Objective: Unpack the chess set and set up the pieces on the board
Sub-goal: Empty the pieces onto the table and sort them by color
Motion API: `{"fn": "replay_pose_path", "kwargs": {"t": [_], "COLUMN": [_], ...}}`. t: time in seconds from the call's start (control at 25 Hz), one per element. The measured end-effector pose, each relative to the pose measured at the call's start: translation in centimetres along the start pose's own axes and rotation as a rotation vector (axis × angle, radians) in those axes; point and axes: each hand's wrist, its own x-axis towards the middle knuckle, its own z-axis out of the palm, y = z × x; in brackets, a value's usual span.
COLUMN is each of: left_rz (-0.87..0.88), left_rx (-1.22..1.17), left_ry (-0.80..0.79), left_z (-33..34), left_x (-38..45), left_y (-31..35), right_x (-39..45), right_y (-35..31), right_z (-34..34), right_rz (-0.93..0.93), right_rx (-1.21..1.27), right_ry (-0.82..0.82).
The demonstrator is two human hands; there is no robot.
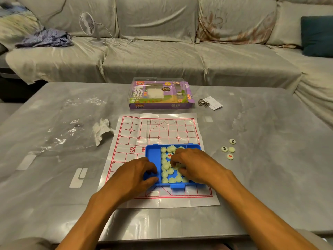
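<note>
A paper board [137,130] with a red grid lies flat on the grey table. On it sits a blue plastic box [153,152] holding several pale round chess pieces [164,173]. My left hand [135,173] grips the box's left front corner, thumb on the front wall and fingers inside the empty left compartment. Over the pieces, my right hand [194,166] curls its fingers and pinches some of them. The box's clear lid [158,127] stands open behind it. Several loose pieces [228,149] lie on the table to the right of the board.
The purple packaging box [160,95] stands behind the board. A metal ring puzzle with a paper tag [210,102] lies to its right. Clear plastic wrap [66,130] and a crumpled tissue [101,130] lie left of the board. A sofa with a small fan [90,26] is beyond the table.
</note>
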Motion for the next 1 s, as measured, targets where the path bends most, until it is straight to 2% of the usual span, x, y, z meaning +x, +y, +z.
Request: {"fn": "replay_pose_path", "kwargs": {"t": [0.32, 0.64, 0.84, 1.0], "left_rz": [-0.002, -0.001, -0.001, -0.005], "left_rx": [-0.008, -0.003, -0.004, -0.001], "left_ry": [0.001, 0.002, -0.003, -0.008], "left_z": [0.1, 0.1, 0.1, 0.1], "left_x": [0.1, 0.1, 0.1, 0.1], "left_y": [-0.1, -0.2, -0.1, 0.0], "right_x": [0.0, 0.4, 0.3, 0.1], "right_y": [0.2, 0.3, 0.1, 0.1], "right_z": [0.4, 0.8, 1.0, 1.4], "right_rz": [0.084, 0.165, 0.168, 0.197], "right_rx": [0.225, 0.288, 0.237, 0.287], "right_ry": [0.011, 0.006, 0.041, 0.103]}}
